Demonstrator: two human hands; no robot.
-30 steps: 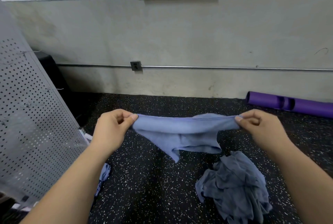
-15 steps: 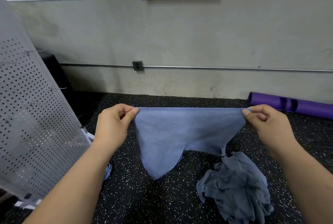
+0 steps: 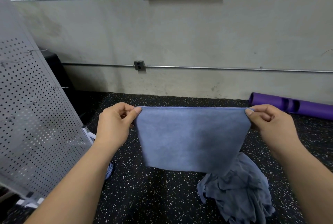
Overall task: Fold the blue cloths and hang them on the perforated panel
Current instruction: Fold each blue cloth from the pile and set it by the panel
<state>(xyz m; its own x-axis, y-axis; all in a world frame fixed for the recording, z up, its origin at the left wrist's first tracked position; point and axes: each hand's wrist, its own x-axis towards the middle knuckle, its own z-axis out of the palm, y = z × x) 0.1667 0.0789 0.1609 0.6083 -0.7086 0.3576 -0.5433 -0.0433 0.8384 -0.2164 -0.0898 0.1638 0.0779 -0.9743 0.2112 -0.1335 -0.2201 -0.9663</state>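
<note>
Since a second ago the blue cloth (image 3: 191,137) has shaken out flat, hanging mid-frame. The left hand (image 3: 115,124) and right hand (image 3: 270,124) each pinch a top corner with thumb and curled fingers (image 3: 126,107). A slack pinch could drop it onto the crumpled pile (image 3: 239,191) at lower right, well short of the perforated panel (image 3: 32,115) at far left.

Left hand (image 3: 115,124) and right hand (image 3: 270,126) pinch the cloth (image 3: 191,139), forearms extended.

Blue cloth (image 3: 191,139) flat, upright; crumpled pile (image 3: 239,193) below; perf. panel (image 3: 27,115) L.
</note>
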